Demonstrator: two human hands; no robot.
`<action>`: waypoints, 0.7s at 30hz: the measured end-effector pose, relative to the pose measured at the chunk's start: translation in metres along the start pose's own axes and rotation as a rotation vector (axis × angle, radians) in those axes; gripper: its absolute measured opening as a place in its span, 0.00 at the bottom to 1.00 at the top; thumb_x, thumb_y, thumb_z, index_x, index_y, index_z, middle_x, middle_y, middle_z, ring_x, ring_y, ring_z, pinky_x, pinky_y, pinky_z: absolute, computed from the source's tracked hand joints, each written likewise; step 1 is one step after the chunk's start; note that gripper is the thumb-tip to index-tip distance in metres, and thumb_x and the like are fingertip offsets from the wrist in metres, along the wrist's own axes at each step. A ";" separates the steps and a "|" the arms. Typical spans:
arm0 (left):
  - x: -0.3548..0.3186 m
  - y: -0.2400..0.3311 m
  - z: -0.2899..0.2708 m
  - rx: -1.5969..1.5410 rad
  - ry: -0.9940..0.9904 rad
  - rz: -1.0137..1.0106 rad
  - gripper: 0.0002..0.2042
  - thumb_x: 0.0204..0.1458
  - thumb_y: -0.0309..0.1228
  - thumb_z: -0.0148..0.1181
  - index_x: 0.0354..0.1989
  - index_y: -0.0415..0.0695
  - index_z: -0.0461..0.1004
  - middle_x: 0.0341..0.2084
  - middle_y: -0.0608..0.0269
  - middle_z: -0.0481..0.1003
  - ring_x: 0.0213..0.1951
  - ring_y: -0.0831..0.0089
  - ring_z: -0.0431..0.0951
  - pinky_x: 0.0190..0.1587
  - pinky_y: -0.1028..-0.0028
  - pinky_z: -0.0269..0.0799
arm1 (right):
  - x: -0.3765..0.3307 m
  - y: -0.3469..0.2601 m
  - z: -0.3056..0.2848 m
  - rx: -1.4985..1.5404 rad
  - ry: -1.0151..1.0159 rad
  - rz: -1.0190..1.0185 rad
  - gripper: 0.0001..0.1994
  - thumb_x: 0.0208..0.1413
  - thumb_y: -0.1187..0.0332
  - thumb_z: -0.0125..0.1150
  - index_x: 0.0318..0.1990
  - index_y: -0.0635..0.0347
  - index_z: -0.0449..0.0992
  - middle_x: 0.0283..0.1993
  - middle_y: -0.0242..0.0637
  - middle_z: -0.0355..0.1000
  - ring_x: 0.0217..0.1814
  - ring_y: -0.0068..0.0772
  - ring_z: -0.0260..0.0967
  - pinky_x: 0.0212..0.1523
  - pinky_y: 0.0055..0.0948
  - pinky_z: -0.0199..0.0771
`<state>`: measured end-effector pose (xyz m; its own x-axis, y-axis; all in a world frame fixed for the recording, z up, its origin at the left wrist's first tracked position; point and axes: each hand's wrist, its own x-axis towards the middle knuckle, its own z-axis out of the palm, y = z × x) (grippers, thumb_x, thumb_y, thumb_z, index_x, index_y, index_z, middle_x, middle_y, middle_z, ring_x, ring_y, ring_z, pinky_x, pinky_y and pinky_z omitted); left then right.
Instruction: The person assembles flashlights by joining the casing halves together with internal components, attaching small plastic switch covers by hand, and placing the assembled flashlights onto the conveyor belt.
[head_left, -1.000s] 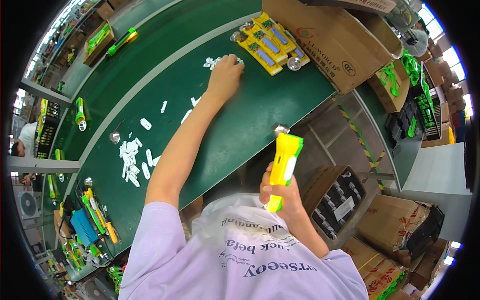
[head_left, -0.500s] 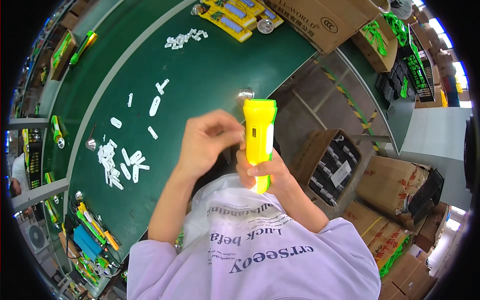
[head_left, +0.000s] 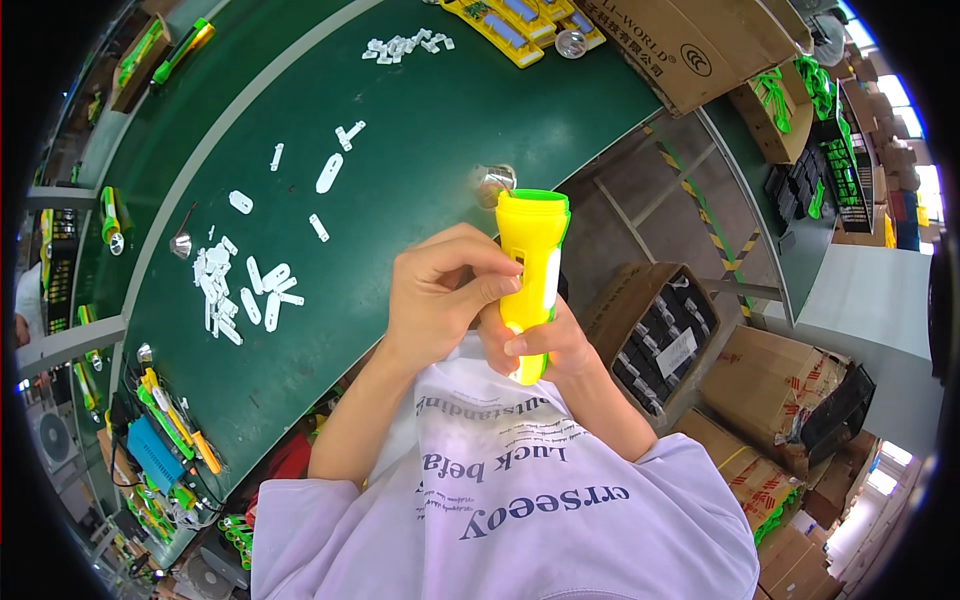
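Upright in front of my chest stands a yellow and green flashlight body (head_left: 533, 235), its wide end up. My right hand (head_left: 550, 345) is wrapped round its lower part. On the body's left side is a small dark rectangular slot. My left hand (head_left: 445, 295) is closed in a pinch, thumb and forefinger at the edge of that slot. Anything between those fingertips is too small to make out. Just behind the flashlight's rim shows a shiny reflector cup (head_left: 494, 182); whether it is joined to the flashlight I cannot tell.
On the green table (head_left: 400, 190) lie a pile of white plastic parts (head_left: 215, 290), small white pieces (head_left: 405, 46) and another reflector (head_left: 181, 245). Yellow housings (head_left: 510, 40) sit at the far edge beside a large carton (head_left: 690, 50). Right of me stands an open box (head_left: 660, 345) of dark parts.
My left hand has come in from beside the flashlight, and its fingertips are now at the slot. The right hand keeps its hold. The whole view has shifted slightly.
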<state>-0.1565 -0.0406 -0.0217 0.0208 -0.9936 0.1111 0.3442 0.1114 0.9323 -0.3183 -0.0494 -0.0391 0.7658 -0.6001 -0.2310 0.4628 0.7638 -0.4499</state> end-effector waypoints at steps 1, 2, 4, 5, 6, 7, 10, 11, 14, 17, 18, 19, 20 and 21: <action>0.000 0.002 0.001 -0.001 0.012 -0.010 0.05 0.47 0.16 0.67 0.33 0.35 0.80 0.31 0.59 0.75 0.33 0.73 0.76 0.38 0.75 0.72 | 0.000 -0.002 0.002 -0.035 0.004 0.016 0.26 0.39 0.78 0.64 0.49 0.60 0.62 0.26 0.35 0.66 0.21 0.27 0.65 0.22 0.30 0.71; -0.001 0.002 0.001 -0.003 0.023 -0.020 0.05 0.47 0.16 0.67 0.32 0.35 0.80 0.30 0.59 0.75 0.33 0.73 0.76 0.38 0.75 0.72 | 0.000 -0.003 0.003 -0.069 0.009 0.030 0.26 0.39 0.78 0.63 0.49 0.60 0.62 0.26 0.35 0.66 0.21 0.27 0.66 0.22 0.30 0.71; -0.001 -0.001 -0.001 0.042 0.010 0.029 0.07 0.47 0.15 0.67 0.34 0.35 0.80 0.32 0.60 0.75 0.34 0.74 0.76 0.38 0.76 0.72 | 0.000 -0.001 0.004 -0.084 0.014 0.011 0.24 0.39 0.78 0.63 0.47 0.62 0.64 0.25 0.35 0.65 0.20 0.28 0.65 0.20 0.29 0.69; -0.002 -0.003 -0.003 0.090 -0.002 0.078 0.09 0.47 0.14 0.66 0.37 0.36 0.80 0.34 0.61 0.76 0.35 0.76 0.77 0.39 0.77 0.72 | 0.000 0.000 0.005 -0.098 0.018 -0.009 0.21 0.40 0.78 0.63 0.45 0.64 0.65 0.24 0.35 0.64 0.19 0.29 0.64 0.19 0.28 0.67; -0.002 -0.005 -0.004 0.088 0.001 0.078 0.09 0.47 0.14 0.66 0.37 0.36 0.80 0.34 0.61 0.76 0.35 0.76 0.77 0.39 0.77 0.72 | 0.000 0.001 0.006 -0.099 0.018 -0.006 0.21 0.40 0.78 0.63 0.45 0.64 0.65 0.24 0.35 0.64 0.19 0.29 0.64 0.19 0.28 0.67; -0.002 -0.008 -0.006 0.071 0.008 0.079 0.15 0.47 0.14 0.66 0.44 0.37 0.78 0.35 0.62 0.76 0.37 0.76 0.77 0.40 0.77 0.73 | 0.001 0.002 0.008 -0.110 0.048 -0.012 0.22 0.39 0.78 0.63 0.46 0.64 0.65 0.24 0.35 0.65 0.19 0.29 0.63 0.19 0.28 0.67; -0.002 -0.008 -0.003 -0.003 0.061 -0.011 0.24 0.49 0.19 0.68 0.56 0.38 0.69 0.39 0.61 0.75 0.40 0.74 0.76 0.45 0.75 0.73 | 0.001 0.000 0.008 -0.170 0.100 0.018 0.22 0.38 0.79 0.62 0.45 0.64 0.65 0.25 0.35 0.65 0.19 0.29 0.65 0.20 0.29 0.69; -0.003 -0.007 -0.001 -0.056 0.105 -0.102 0.29 0.50 0.23 0.69 0.60 0.38 0.64 0.42 0.59 0.74 0.42 0.73 0.75 0.48 0.73 0.72 | 0.001 -0.001 0.008 -0.217 0.120 0.053 0.21 0.37 0.79 0.60 0.43 0.63 0.65 0.26 0.36 0.66 0.19 0.29 0.66 0.21 0.29 0.70; -0.005 0.000 -0.003 -0.139 0.035 -0.290 0.27 0.56 0.25 0.64 0.62 0.39 0.59 0.44 0.57 0.75 0.44 0.71 0.76 0.50 0.72 0.73 | 0.002 -0.002 0.014 -0.338 0.196 0.086 0.18 0.36 0.79 0.59 0.39 0.65 0.67 0.25 0.37 0.67 0.19 0.29 0.67 0.20 0.30 0.69; -0.007 0.002 -0.002 -0.017 -0.019 -0.314 0.23 0.60 0.26 0.57 0.62 0.39 0.60 0.46 0.55 0.75 0.46 0.71 0.76 0.50 0.72 0.73 | 0.003 0.003 0.014 -0.411 0.245 0.100 0.16 0.36 0.79 0.58 0.38 0.66 0.68 0.25 0.38 0.67 0.18 0.29 0.66 0.20 0.30 0.69; -0.007 0.002 0.000 -0.017 -0.017 -0.315 0.23 0.60 0.26 0.57 0.62 0.39 0.60 0.46 0.55 0.75 0.46 0.71 0.76 0.50 0.72 0.73 | 0.003 0.003 0.014 -0.411 0.245 0.103 0.16 0.36 0.79 0.58 0.38 0.66 0.68 0.25 0.38 0.67 0.18 0.29 0.66 0.20 0.30 0.69; -0.007 0.002 0.002 -0.025 0.020 -0.318 0.21 0.61 0.26 0.55 0.62 0.39 0.60 0.45 0.56 0.75 0.44 0.72 0.76 0.47 0.73 0.73 | 0.003 0.003 0.014 -0.395 0.241 0.093 0.15 0.36 0.79 0.59 0.37 0.66 0.68 0.25 0.38 0.68 0.17 0.30 0.66 0.20 0.30 0.68; -0.007 0.002 0.004 -0.033 0.055 -0.322 0.20 0.62 0.26 0.53 0.62 0.39 0.60 0.43 0.57 0.75 0.42 0.74 0.77 0.45 0.75 0.74 | 0.003 0.003 0.015 -0.377 0.237 0.081 0.14 0.37 0.79 0.59 0.36 0.66 0.69 0.25 0.38 0.68 0.17 0.30 0.66 0.19 0.30 0.68; -0.008 0.000 0.003 -0.032 0.054 -0.323 0.20 0.62 0.26 0.53 0.62 0.39 0.60 0.43 0.57 0.75 0.42 0.74 0.77 0.45 0.75 0.74 | 0.003 0.005 0.015 -0.375 0.238 0.081 0.14 0.37 0.79 0.59 0.36 0.66 0.69 0.25 0.38 0.68 0.17 0.30 0.66 0.19 0.30 0.68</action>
<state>-0.1596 -0.0326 -0.0216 -0.0448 -0.9771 -0.2081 0.3703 -0.2097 0.9049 -0.3074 -0.0438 -0.0290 0.6484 -0.6137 -0.4505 0.1785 0.6978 -0.6937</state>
